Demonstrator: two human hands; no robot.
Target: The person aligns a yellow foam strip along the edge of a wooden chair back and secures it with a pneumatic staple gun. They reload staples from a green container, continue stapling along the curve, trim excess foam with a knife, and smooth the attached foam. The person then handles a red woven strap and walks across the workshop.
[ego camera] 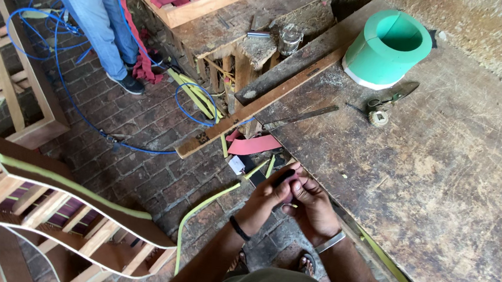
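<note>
Overhead view of a workshop. The left hand (269, 192) and right hand (311, 201) meet just off the near edge of the wooden desk (440, 194), above the brick floor (139, 173). The fingers of the left hand are closed on a small dark object (285, 176) — its kind cannot be told at this size — and the right hand's fingers curl together against the same object from the other side. A dark band sits on the left wrist, a metal bracelet on the right.

On the desk, well apart from the hands: a green foam roll (387, 48) standing upright, scissors (391, 99) beside a small tape measure (378, 117), and a long flat metal strip (301, 116). A pink scrap (255, 145) lies near the desk corner. Wooden chair frames (45, 214) stand at lower left; a blue hose (84, 114) loops over the floor — another person's legs (96, 12) stand beyond it.
</note>
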